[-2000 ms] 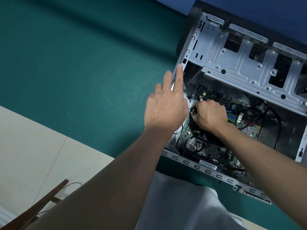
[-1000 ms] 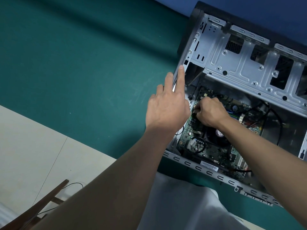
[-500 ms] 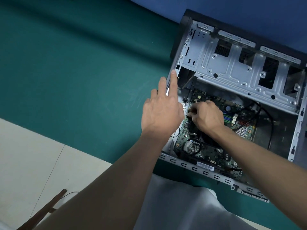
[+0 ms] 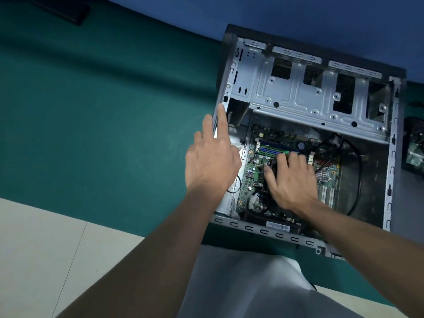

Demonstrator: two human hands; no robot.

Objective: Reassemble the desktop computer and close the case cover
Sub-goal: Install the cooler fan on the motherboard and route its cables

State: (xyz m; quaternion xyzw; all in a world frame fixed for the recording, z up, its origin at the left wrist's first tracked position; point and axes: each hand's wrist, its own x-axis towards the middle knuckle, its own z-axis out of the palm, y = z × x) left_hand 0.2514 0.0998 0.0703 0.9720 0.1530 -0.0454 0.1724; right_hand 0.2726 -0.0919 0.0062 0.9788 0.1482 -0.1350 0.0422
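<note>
The open desktop case lies on its side on a green mat, cover off. A green motherboard sits inside, with memory sticks near its far edge. My left hand rests on the case's left rim with fingers straight, the index finger along the metal edge. My right hand is inside the case, fingers spread flat over a black part in the middle of the board, thumb out to the left. That part is mostly hidden beneath the hand.
A black cable loops across the case's right half. A loose component with a green board lies just outside the right wall. A dark flat object lies at the mat's far left. Pale floor tiles show below.
My right hand has uncurled from a fist at the board's left part and now lies flat, slightly further right. The left hand stays on the rim. The camera view shifted.
</note>
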